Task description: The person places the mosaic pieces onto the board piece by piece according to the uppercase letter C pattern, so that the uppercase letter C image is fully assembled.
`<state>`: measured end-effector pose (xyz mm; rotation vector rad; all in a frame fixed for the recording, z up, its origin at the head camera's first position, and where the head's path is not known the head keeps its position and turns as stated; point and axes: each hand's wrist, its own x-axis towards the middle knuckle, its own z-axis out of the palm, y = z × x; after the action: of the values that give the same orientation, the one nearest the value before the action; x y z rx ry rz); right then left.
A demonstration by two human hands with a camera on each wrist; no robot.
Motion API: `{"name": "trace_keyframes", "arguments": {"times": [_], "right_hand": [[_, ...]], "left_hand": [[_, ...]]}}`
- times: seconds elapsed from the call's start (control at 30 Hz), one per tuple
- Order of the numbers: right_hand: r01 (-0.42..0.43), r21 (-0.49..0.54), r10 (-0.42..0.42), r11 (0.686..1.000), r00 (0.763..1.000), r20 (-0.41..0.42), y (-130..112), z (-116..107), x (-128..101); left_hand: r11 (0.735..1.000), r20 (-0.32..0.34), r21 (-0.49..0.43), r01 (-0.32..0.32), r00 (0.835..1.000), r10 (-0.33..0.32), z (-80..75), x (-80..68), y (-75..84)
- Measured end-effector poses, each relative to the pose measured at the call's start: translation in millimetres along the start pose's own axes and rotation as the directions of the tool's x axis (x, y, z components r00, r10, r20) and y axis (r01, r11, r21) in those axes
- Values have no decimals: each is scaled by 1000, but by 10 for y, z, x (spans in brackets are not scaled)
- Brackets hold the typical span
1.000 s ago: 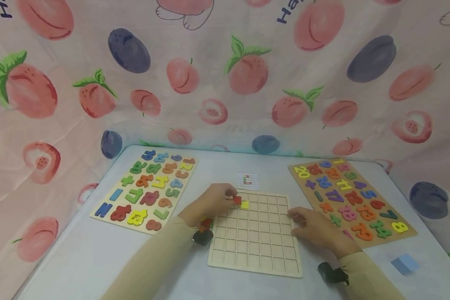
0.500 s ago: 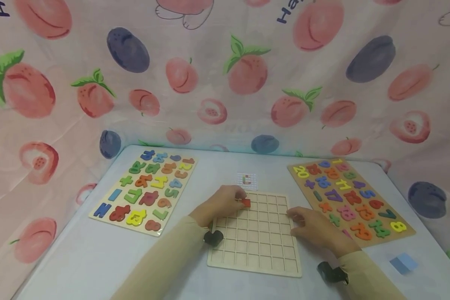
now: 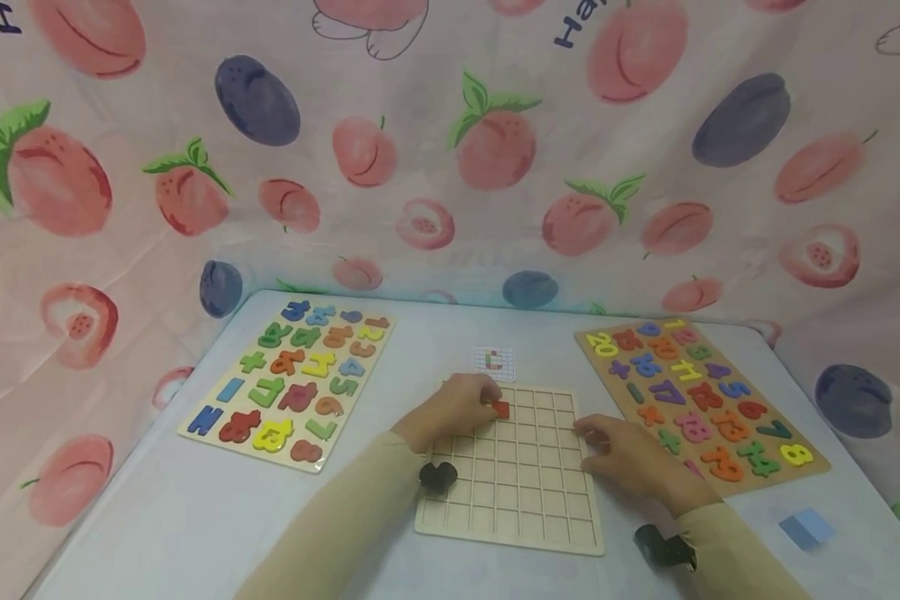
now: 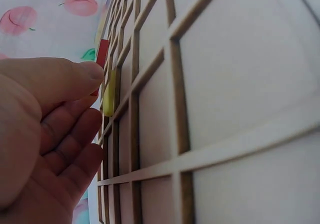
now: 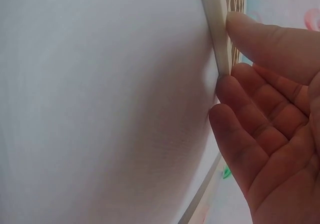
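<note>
My left hand [image 3: 461,408] pinches a small red square tile [image 3: 501,409] between thumb and fingers, over the upper left part of a wooden grid board [image 3: 521,500]. In the left wrist view the red tile [image 4: 102,52] stands on edge at the thumb tip. Just beyond the thumb, a yellow tile [image 4: 109,96] shows at the grid; the left hand hides it in the head view. My right hand [image 3: 622,454] rests at the board's right edge. Its thumb and loosely bent fingers touch the board's rim [image 5: 218,39] in the right wrist view.
A printed pattern card [image 3: 494,364] lies behind the board. Wooden number puzzle boards stand on either side, the left one [image 3: 221,446] pale and the right one [image 3: 783,477] brown. A blue block [image 3: 807,528] sits at the front right. A fruit-print cloth [image 3: 450,100] hangs behind.
The left hand has moved right with the red tile, covering the yellow tile in the head view. The right hand has stayed at the board's edge.
</note>
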<state>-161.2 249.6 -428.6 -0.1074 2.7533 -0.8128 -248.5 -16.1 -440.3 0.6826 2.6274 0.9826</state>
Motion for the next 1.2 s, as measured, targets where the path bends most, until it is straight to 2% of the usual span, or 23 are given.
{"name": "trace_keyframes", "arguments": {"times": [0.17,0.4,0.93,1.2], "right_hand": [[-1,-5,1,1000,1000,-9,4,-2,3],[21,11,-21,1000,1000,-8,10,4,-1],[40,3,-40,999,999,-15,24,0,5],[34,1,-34,999,999,-15,24,0,5]], "left_hand": [[1000,-4,9,-11,1000,11,15,20,9],[997,-15,72,-27,999,28,62,30,10],[998,-19,62,-10,1000,11,95,2,29],[996,-27,81,-40,999,43,98,2,31]]}}
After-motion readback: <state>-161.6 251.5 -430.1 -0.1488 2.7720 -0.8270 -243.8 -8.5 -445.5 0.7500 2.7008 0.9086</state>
